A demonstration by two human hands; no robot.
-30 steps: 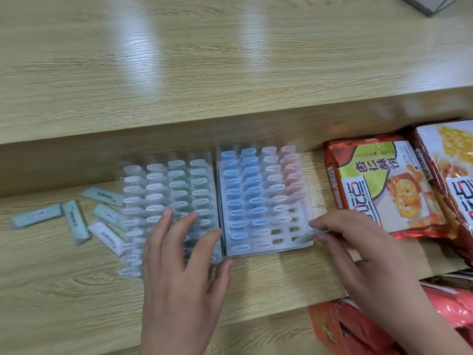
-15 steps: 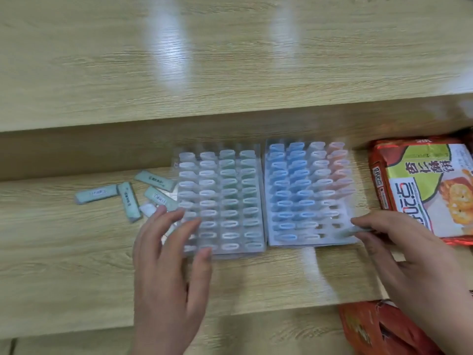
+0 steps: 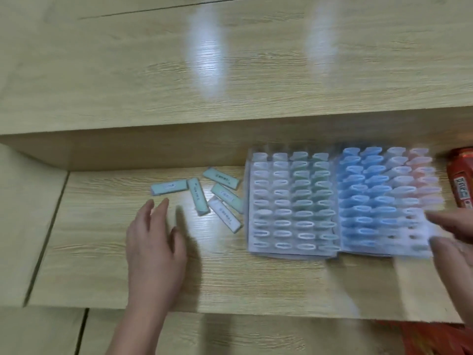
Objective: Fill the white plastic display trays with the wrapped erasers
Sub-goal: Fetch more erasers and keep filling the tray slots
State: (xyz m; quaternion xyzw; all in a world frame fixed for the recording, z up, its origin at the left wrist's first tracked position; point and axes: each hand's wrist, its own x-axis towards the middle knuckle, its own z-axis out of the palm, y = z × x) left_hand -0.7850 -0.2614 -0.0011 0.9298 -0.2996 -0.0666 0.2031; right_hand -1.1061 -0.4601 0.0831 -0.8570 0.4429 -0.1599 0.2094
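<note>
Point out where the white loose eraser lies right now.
Head view, centre of the shelf: the white eraser lies just left of the left tray, below a green eraser.

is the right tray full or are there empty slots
Not full. The right tray holds wrapped erasers in most slots, but several near its front right corner are bare white.

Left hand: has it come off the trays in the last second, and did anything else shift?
Yes. The left hand lifted off the left tray and moved left; it is now open over the shelf, short of the loose wrapped erasers, holding nothing. The right hand stayed at the right tray's near right corner; blur hides its grip. Trays and loose erasers kept their places.
</note>
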